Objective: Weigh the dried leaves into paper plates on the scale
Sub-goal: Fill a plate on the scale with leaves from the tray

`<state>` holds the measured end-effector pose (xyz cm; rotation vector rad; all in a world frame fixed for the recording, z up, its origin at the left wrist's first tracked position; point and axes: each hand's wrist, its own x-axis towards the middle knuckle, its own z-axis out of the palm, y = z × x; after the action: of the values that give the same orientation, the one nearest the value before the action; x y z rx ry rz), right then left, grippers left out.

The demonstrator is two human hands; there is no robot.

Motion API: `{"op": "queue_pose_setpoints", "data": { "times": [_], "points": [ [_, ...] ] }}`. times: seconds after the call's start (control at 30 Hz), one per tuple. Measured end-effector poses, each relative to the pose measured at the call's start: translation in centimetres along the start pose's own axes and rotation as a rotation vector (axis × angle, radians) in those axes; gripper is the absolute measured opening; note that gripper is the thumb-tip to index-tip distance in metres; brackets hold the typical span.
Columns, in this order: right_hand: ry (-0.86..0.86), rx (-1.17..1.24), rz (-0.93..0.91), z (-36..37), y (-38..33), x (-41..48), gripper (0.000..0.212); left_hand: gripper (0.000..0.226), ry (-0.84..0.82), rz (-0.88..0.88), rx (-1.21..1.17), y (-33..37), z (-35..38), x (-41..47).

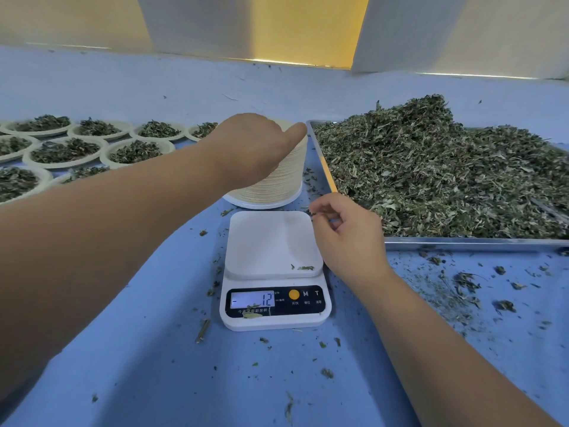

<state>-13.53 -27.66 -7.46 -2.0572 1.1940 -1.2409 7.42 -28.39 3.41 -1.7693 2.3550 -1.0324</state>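
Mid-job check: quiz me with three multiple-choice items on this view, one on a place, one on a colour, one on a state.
1. Where does the stack of empty cream paper plates stand?
A) just beyond the white digital scale
B) on the scale
C) inside the metal tray

2. What colour is the table cover?
A) green
B) blue
C) red

3. What lies on the scale's platform?
A) a filled plate
B) an empty plate
C) only a few leaf crumbs

Answers:
1 A: the stack sits on the table behind the scale, under the left hand.
2 B: blue shows all round the scale.
3 C: the platform is bare but for crumbs near its front right corner.
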Motion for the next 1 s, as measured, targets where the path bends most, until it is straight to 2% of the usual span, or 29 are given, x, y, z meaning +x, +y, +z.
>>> {"op": "queue_pose_setpoints", "data": {
  "times": [0.1,0.2,0.27,0.43,0.53,0.67,0.8,0.9,1.0],
  "points": [
    [-0.002,-0.009,-0.013,0.1,0.0,0.0,0.023,0.061,0.007,0.060,0.044,0.1,-0.2,0.3],
    [-0.002,-0.015,-0.015,0.0,-0.1,0.0,0.024,0.066,0.050,0.031,0.066,0.5,-0.9,0.7],
    [0.000,-0.011,-0.013,0.0,-0.1,0.0,0.024,0.059,0.086,-0.040,0.045,0.7,-1.1,0.9],
    [-0.004,-0.009,-0.022,-0.1,-0.2,-0.1,0.025,0.022,0.144,-0.322,-0.149,1.0,-1.1,0.3],
    [-0.005,-0.010,-0.031,-0.2,-0.2,0.0,0.024,0.021,0.230,-0.491,-0.272,0.8,-0.6,-0.5],
    [0.009,0.011,-0.040,-0.2,-0.2,0.1,0.020,0.029,0.377,-0.735,-0.636,0.4,0.2,-1.9],
    [0.060,0.055,-0.030,-0.6,-0.3,0.5,0.021,0.037,0.628,-1.052,-1.136,1.9,0.8,-4.6],
    [0.102,0.021,-0.016,-1.4,0.3,1.1,0.018,0.034,0.711,-1.282,-1.579,3.1,1.2,-6.8],
    [0.086,-0.134,-0.025,-2.8,1.1,1.6,0.017,0.033,0.722,-1.346,-1.784,3.7,0.7,-8.6]
  ]
}}
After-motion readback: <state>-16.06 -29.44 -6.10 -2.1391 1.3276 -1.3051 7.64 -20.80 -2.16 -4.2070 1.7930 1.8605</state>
